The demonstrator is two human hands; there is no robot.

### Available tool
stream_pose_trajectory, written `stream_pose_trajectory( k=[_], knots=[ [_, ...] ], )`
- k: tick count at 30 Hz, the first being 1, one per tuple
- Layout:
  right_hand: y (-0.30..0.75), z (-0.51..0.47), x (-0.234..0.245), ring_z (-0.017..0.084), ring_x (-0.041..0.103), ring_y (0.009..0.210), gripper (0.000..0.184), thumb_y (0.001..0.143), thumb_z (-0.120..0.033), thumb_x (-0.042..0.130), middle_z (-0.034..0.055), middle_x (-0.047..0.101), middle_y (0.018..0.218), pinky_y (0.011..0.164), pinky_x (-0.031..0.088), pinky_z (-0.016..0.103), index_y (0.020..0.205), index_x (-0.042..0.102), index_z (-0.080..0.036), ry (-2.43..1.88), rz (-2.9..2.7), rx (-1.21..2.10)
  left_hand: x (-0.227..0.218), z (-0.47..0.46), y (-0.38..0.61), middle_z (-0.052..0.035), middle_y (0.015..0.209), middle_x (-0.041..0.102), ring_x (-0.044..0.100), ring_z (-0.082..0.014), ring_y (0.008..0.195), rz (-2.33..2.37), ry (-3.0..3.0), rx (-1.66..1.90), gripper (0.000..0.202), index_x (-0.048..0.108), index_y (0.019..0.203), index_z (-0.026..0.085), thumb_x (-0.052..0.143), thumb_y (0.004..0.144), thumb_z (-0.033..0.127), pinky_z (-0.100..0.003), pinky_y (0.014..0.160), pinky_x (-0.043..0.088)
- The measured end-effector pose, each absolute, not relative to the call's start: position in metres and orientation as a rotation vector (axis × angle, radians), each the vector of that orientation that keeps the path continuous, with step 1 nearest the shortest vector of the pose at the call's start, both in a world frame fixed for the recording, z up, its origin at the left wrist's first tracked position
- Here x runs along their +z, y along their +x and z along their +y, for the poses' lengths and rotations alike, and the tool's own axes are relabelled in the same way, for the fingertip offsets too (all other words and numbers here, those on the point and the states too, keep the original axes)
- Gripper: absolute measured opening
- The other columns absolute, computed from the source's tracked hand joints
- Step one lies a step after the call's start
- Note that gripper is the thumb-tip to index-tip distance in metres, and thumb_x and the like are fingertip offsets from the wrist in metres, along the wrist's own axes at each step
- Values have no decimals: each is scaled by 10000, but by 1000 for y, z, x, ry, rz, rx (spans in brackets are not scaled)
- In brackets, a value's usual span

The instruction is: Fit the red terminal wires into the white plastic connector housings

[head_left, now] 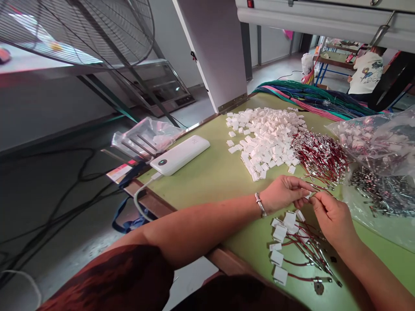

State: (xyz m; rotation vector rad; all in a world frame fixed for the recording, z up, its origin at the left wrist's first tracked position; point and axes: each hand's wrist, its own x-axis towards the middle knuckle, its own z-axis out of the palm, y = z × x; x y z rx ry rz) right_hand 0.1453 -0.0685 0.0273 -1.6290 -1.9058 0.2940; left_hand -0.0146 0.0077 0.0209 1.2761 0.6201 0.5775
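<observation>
My left hand (285,192) and my right hand (332,218) meet above the green table (210,177), fingers pinched together on a small white connector (307,195) with thin red wire. Below the hands lies a bunch of red wires with white connectors (292,242) fitted. A heap of loose white connectors (264,136) lies further out, and beside it a pile of red wires with metal terminals (319,155). A silver bracelet (260,204) sits on my left wrist.
A white power bank (180,154) with a cable lies near the table's left edge. Clear plastic bags of parts (379,164) fill the right side. Bundles of coloured cables (311,99) lie at the far end. A large fan (78,30) stands left. Another person (366,73) sits far off.
</observation>
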Motion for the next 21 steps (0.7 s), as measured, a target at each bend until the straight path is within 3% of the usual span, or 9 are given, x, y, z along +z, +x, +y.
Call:
stream_pose_trajectory(
  k=[3, 5, 7, 9, 13, 18, 21],
  knots=[
    [145, -73, 30, 110, 426, 477, 283, 922, -311, 420, -37, 505, 524, 501, 334, 233, 674, 515, -214, -1624, -1941, 336, 25, 23, -23, -25, 723, 636, 551, -105, 618, 659, 1762, 634, 275, 671, 1126, 147, 577, 896, 266, -262, 627, 506],
    [144, -78, 34, 110, 446, 504, 288, 920, -309, 437, -36, 511, 543, 528, 358, 233, 670, 541, -211, -1583, -2022, 431, 26, 39, -32, -71, 891, 653, 563, -163, 811, 808, 2158, 849, 311, 633, 1206, 178, 522, 928, 265, -338, 785, 499],
    [145, -81, 38, 117, 499, 560, 283, 911, -323, 466, -19, 559, 605, 559, 388, 239, 684, 592, -211, -1521, -2130, 565, 23, 56, -41, -98, 1086, 628, 519, -215, 1009, 917, 2467, 936, 307, 651, 1175, 202, 450, 943, 188, -399, 918, 445],
    [149, -79, 39, 128, 531, 590, 301, 911, -346, 468, -2, 592, 644, 563, 404, 247, 695, 628, -209, -1502, -2158, 627, 18, 68, -46, -99, 1160, 603, 476, -232, 1091, 901, 2713, 829, 362, 664, 1142, 208, 417, 908, 84, -395, 949, 420],
    [160, -62, 27, 152, 560, 620, 286, 913, -353, 451, 18, 629, 696, 585, 420, 270, 747, 633, -206, -1718, -2007, 359, 6, 77, -43, -99, 1091, 609, 466, -243, 1054, 860, 2936, 576, 372, 651, 1146, 196, 448, 867, 58, -366, 899, 413],
    [155, -53, 8, 180, 576, 645, 153, 885, -291, 498, 43, 632, 824, 541, 355, 289, 778, 572, -210, -1947, -2147, 15, 3, 77, -39, -87, 910, 606, 480, -219, 934, 874, 2907, 538, 254, 678, 1062, 170, 470, 917, 150, -333, 877, 399],
    [154, -59, 6, 188, 579, 667, 152, 895, -234, 478, 54, 619, 821, 543, 345, 292, 757, 537, -208, -1949, -2226, -11, 8, 75, -41, -87, 936, 593, 470, -228, 970, 876, 2861, 555, 174, 692, 988, 167, 563, 900, 244, -324, 881, 400]
  ],
)
